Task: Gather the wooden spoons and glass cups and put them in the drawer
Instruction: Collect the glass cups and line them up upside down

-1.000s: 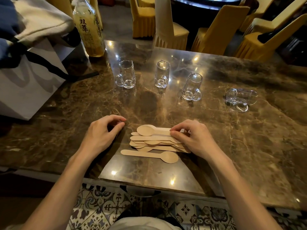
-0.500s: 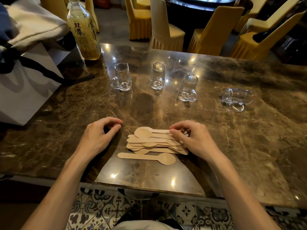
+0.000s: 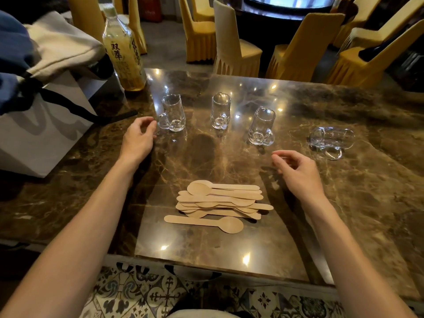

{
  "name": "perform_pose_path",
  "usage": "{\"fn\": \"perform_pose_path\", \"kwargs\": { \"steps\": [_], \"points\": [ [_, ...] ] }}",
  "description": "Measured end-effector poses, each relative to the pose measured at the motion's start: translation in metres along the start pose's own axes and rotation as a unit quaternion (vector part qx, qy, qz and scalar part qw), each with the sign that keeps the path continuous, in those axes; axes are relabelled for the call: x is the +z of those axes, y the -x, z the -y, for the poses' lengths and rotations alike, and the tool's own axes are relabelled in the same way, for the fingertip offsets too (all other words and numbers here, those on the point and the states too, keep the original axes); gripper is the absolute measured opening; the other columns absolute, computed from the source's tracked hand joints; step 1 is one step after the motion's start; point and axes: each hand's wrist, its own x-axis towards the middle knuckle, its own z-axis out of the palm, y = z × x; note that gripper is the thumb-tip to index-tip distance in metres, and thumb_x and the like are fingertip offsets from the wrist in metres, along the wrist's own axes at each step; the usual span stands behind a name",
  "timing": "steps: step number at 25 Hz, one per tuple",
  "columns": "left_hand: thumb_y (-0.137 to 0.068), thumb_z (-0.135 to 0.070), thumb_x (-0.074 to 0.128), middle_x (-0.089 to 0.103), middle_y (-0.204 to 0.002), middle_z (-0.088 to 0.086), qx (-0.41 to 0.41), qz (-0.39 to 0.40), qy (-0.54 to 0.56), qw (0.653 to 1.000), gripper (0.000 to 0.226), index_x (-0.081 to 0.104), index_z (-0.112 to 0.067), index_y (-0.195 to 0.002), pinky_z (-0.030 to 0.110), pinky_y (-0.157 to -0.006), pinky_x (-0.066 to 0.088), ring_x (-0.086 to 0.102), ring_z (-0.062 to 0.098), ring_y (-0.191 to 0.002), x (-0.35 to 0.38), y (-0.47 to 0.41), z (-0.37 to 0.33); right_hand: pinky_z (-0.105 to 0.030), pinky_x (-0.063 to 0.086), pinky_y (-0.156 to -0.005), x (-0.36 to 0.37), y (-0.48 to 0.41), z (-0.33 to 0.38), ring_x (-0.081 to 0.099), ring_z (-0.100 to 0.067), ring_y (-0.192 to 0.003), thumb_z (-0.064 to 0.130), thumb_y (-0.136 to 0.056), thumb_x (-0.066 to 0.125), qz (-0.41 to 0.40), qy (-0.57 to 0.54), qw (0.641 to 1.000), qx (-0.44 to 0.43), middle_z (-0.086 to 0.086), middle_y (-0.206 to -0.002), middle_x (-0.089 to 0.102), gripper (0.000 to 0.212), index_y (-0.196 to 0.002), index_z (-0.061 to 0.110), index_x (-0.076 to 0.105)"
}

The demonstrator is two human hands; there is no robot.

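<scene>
Standing upright in a row beyond both hands were three glass cups; a fourth cup lay tipped on its side, its long axis running left to right, just beyond and to the right of the right hand. All four were clear, thick-based glass with small loop handles low on the body.

The leftmost cup stood just beside the fingertips of the left hand, on their right, its handle turned toward them; contact could not be confirmed. The middle cup stood between the two hands and further out. The third cup stood just beyond the right hand's fingertips, slightly to their left.

Each hand was loosely curled, part open, and held nothing. Judgement: the left hand was nearer the leftmost cup, and the right hand was nearer the third and the tipped cups.

The wooden spoons lay in a flat stack nearer the person than both hands and between the forearms, long axes left to right; one single spoon lay just in front of the stack. They were thin, pale, matt wood.

The tabletop was polished brown marble. A bottle and a bag stood beyond and left of the left hand. No drawer could be identified with certainty.
</scene>
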Motion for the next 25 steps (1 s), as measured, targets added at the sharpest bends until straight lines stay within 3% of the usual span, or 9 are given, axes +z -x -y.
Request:
{"fn": "perform_pose_path", "kwargs": {
  "steps": [2,4,7,10,13,18,22,25],
  "points": [
    [-0.095,-0.040,0.045,0.061,-0.103,-0.004,-0.016,0.005,0.013,1.000,0.035,0.055,-0.021,-0.122,0.025,-0.068,0.045,0.060,0.005,-0.073,0.006,-0.004,0.000,-0.013,0.046,-0.056,0.001,-0.007,0.000,0.061,0.006,-0.063,0.030,-0.089,0.060,0.001,-0.034,0.999,0.034,0.012,-0.078,0.067,0.014,-0.100,0.025,0.066],
    [-0.096,-0.043,0.042,0.061,-0.101,0.000,-0.048,0.008,0.037,0.998,0.037,0.056,-0.018,-0.120,0.028,-0.067,0.048,0.058,0.008,-0.069,0.011,-0.006,-0.001,-0.015,0.045,-0.050,0.001,-0.016,0.003,0.059,0.000,-0.058,0.035,-0.091,0.057,0.012,-0.125,0.984,0.124,0.007,-0.078,0.069,0.020,-0.101,0.020,0.065],
    [-0.095,-0.048,0.039,0.061,-0.092,0.001,-0.145,0.029,0.094,0.985,0.039,0.058,-0.015,-0.105,0.022,-0.051,0.044,0.055,0.011,-0.063,0.011,-0.009,-0.007,-0.018,0.048,-0.044,-0.003,-0.028,0.009,0.058,-0.009,-0.056,0.043,-0.092,0.052,0.054,-0.278,0.918,0.278,0.001,-0.075,0.070,0.031,-0.096,0.015,0.065],
    [-0.092,-0.054,0.040,0.058,-0.079,0.001,-0.279,0.127,0.246,0.919,0.043,0.056,-0.014,-0.090,0.014,-0.034,0.036,0.049,0.010,-0.055,0.001,-0.013,-0.013,-0.018,0.047,-0.039,-0.003,-0.037,0.011,0.060,-0.011,-0.052,0.047,-0.093,0.045,0.142,-0.390,0.831,0.371,-0.003,-0.068,0.071,0.040,-0.097,0.010,0.061],
    [-0.092,-0.054,0.039,0.056,-0.070,-0.001,-0.320,0.203,0.283,0.881,0.045,0.057,-0.012,-0.088,0.013,-0.032,0.031,0.050,0.009,-0.046,-0.002,-0.018,-0.015,-0.014,0.045,-0.038,0.005,-0.047,0.015,0.059,-0.011,-0.048,0.046,-0.094,0.042,0.196,-0.442,0.780,0.397,-0.004,-0.068,0.069,0.044,-0.103,0.006,0.057],
    [-0.093,-0.047,0.041,0.054,-0.060,-0.004,-0.349,0.232,0.301,0.856,0.037,0.055,-0.015,-0.079,0.012,-0.031,0.030,0.050,0.007,-0.038,0.001,-0.025,-0.016,-0.011,0.039,-0.033,0.015,-0.059,0.017,0.055,-0.009,-0.043,0.031,-0.096,0.039,0.196,-0.490,0.731,0.432,-0.002,-0.061,0.061,0.034,-0.086,0.006,0.060],
    [-0.094,-0.042,0.038,0.056,-0.054,-0.004,-0.369,0.273,0.343,0.819,0.035,0.057,-0.015,-0.083,0.012,-0.033,0.036,0.052,0.006,-0.040,-0.001,-0.030,-0.016,-0.010,0.039,-0.034,0.016,-0.063,0.017,0.054,-0.008,-0.044,0.023,-0.094,0.045,0.197,-0.499,0.718,0.442,-0.002,-0.062,0.059,0.025,-0.081,0.006,0.058],
    [-0.094,-0.035,0.038,0.053,-0.055,-0.006,-0.381,0.299,0.374,0.791,0.031,0.053,-0.016,-0.075,0.010,-0.036,0.037,0.049,0.005,-0.042,-0.001,-0.032,-0.018,-0.010,0.041,-0.035,0.019,-0.066,0.016,0.055,-0.009,-0.044,0.024,-0.095,0.045,0.190,-0.499,0.718,0.446,-0.003,-0.063,0.059,0.028,-0.082,0.004,0.059]
  ]
}}
